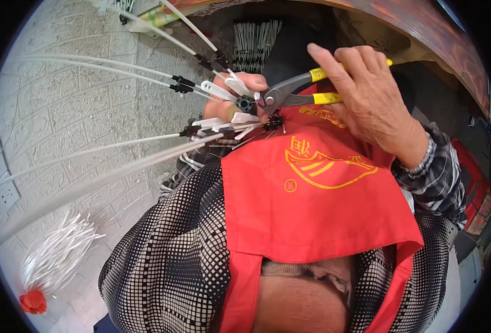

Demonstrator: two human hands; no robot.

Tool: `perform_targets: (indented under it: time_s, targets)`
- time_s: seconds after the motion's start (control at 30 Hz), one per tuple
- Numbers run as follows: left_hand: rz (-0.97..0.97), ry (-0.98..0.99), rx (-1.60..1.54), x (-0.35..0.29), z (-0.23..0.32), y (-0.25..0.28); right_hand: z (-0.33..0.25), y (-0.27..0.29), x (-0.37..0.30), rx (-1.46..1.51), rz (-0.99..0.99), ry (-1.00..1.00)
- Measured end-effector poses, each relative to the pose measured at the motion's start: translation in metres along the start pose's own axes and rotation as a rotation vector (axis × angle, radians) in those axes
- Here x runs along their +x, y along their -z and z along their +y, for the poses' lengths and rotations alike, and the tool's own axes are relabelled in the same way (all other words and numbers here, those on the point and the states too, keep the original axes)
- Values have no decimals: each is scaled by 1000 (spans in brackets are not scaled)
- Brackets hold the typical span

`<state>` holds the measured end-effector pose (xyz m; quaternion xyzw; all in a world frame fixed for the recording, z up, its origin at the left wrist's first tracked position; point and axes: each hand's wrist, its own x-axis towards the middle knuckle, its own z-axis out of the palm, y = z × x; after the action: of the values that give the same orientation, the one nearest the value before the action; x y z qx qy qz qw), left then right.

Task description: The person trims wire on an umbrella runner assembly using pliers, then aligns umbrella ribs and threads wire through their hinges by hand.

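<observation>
Pale textured wall (90, 108) at left, white socket plates (6, 195) at far left, a red-ended bundle of white strands (56, 258) at lower left, a green-and-white package (159, 18) at upper left, a curved brown patterned worktop (423, 36) at upper right

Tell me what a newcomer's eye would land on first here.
Most likely the bright red apron with yellow print, in the middle of the view. Just above it, the right hand grips yellow-handled pliers, their tips close to the left hand. White rods fan out from there toward the left edge.
</observation>
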<state>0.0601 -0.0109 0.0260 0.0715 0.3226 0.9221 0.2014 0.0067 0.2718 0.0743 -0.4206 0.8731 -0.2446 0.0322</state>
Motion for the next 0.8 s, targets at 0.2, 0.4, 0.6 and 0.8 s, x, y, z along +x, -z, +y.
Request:
perform_targets:
  time_s: [0.2, 0.4, 0.6, 0.8]
  targets:
    - [-19, -9, 141, 7, 2, -1, 11, -6, -12, -143, 251, 126]
    - [-107, 66, 94, 9, 5, -1, 35, 2, 5, 560, -307, 19]
    - [92, 81, 180, 3, 5, -10, 35, 14, 29, 847, -761, -264]
    - [183, 262, 117, -6, 9, 16, 16, -8, 9, 68, 68, 65]
